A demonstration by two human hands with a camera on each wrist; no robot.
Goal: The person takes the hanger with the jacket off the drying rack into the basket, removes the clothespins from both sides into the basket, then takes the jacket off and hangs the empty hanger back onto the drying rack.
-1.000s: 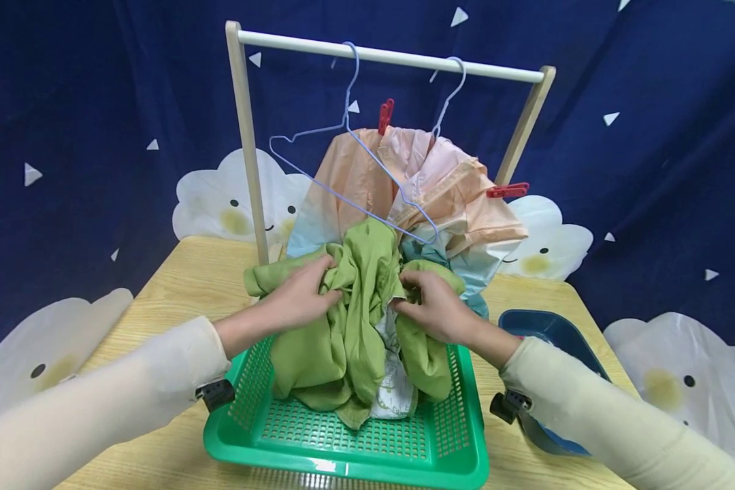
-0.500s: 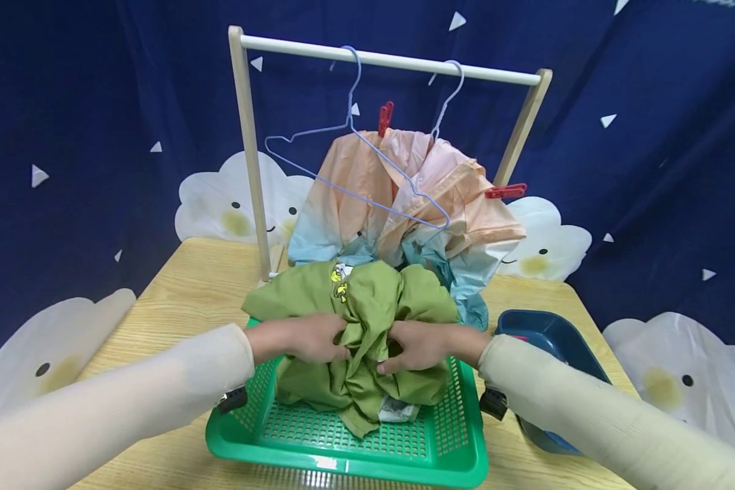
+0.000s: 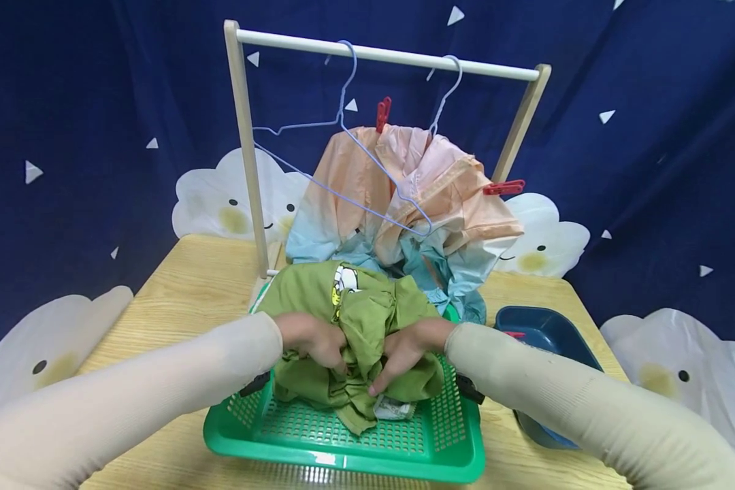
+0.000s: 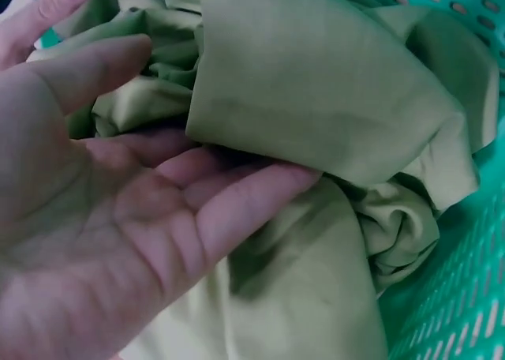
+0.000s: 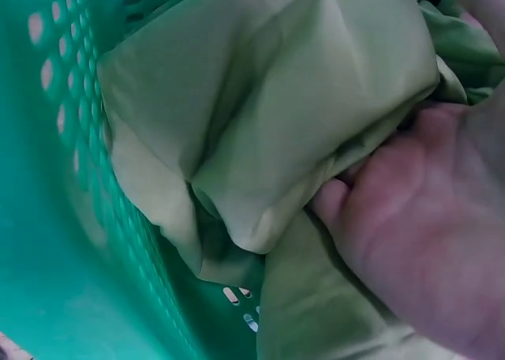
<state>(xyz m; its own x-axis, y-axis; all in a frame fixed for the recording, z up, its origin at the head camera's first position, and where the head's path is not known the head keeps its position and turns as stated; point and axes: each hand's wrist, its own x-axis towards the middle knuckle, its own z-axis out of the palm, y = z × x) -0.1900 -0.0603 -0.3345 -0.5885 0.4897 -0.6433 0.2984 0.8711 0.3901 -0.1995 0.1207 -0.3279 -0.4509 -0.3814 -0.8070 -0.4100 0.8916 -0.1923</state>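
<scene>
A crumpled green garment [image 3: 367, 306] with a white and yellow cartoon print lies heaped in the green plastic basket [image 3: 343, 459]. A pale patterned patch of cloth [image 3: 393, 408] shows at its lower edge. My left hand [image 3: 318, 344] reaches into the folds; in the left wrist view its fingers [image 4: 252, 202] slip fairly straight under a fold, the thumb standing apart. From the other side my right hand [image 3: 407, 350] reaches in, thumb pointing down along the cloth. Its fingertips are hidden under a fold in the right wrist view, and I cannot tell whether they grip.
Behind the basket stands a rack [image 3: 386, 54] with a bare blue hanger [image 3: 343, 122]. A second hanger [image 3: 444, 102] bears a peach-to-blue garment [image 3: 355, 177] with red clothespins [image 3: 382, 114]. A dark blue tub [image 3: 545, 333] sits at the right on the wooden table [image 3: 177, 299].
Both hands have moved down and toward me, lowering the bunched green garment into the basket. Its cartoon print has come into view, and the left hand's fingers have loosened. The bare hanger has swung.
</scene>
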